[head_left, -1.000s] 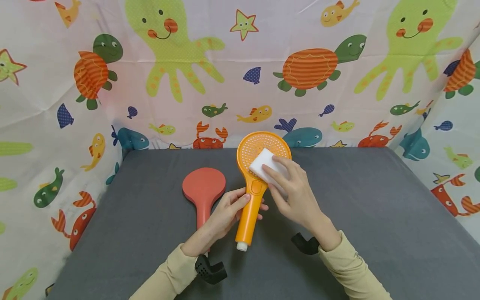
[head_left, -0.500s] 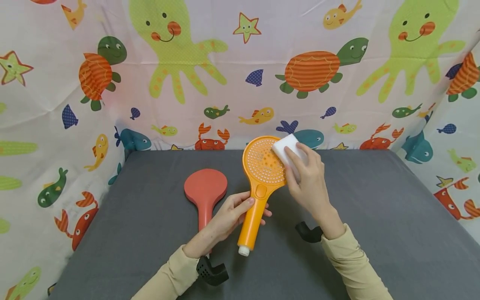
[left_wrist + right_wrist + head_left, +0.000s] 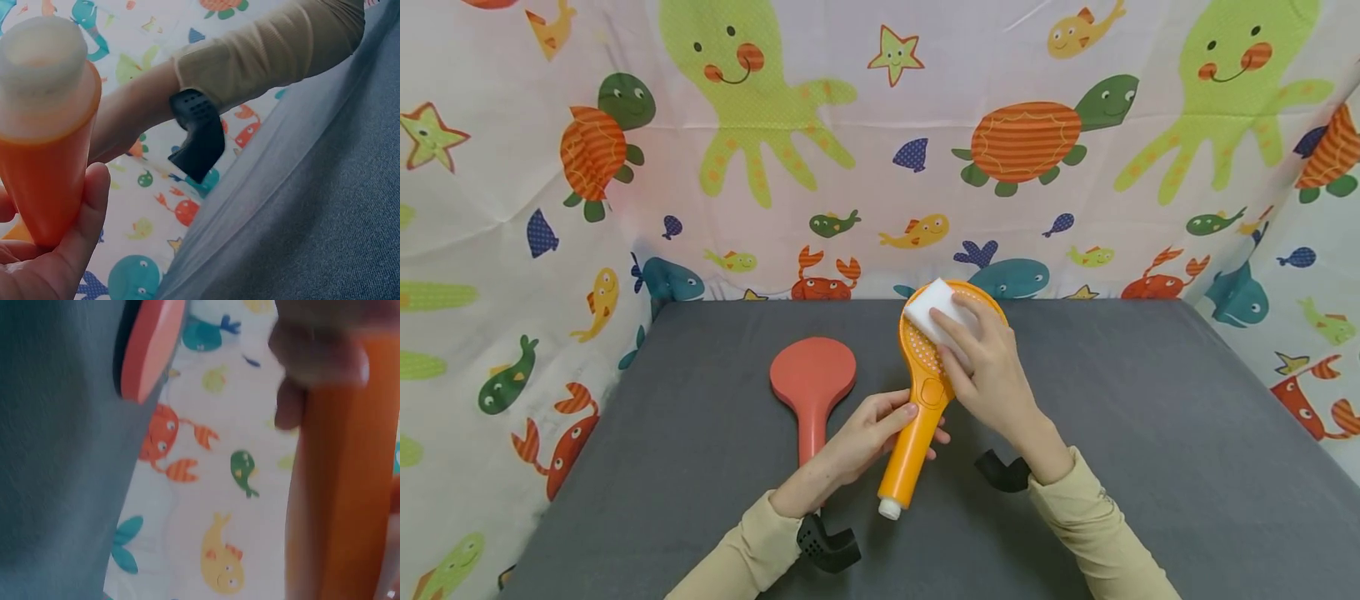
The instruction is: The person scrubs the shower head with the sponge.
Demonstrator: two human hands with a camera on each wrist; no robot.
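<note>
My left hand [image 3: 868, 433] grips the handle of an orange shower head [image 3: 912, 450], holding it tilted above the table with its perforated face toward me. In the left wrist view the white threaded end [image 3: 40, 59] of the handle is close to the camera. A white sponge [image 3: 936, 310] lies against the upper part of the perforated face, pinched in my right hand [image 3: 996, 375]. The sponge covers much of that face. In the right wrist view the orange handle [image 3: 344, 475] is blurred, and the sponge does not show.
A red paddle-shaped thing, perhaps another shower head [image 3: 812, 371], lies on the grey table [image 3: 700, 450] left of my hands, its lower end hidden behind my left forearm. A sea-animal curtain [image 3: 865, 167] stands behind the table and along its sides.
The sponge moved across the perforated face to its upper right edge, then back left over its upper part. My left hand keeps its grip, and the shower head has shifted slightly right.
</note>
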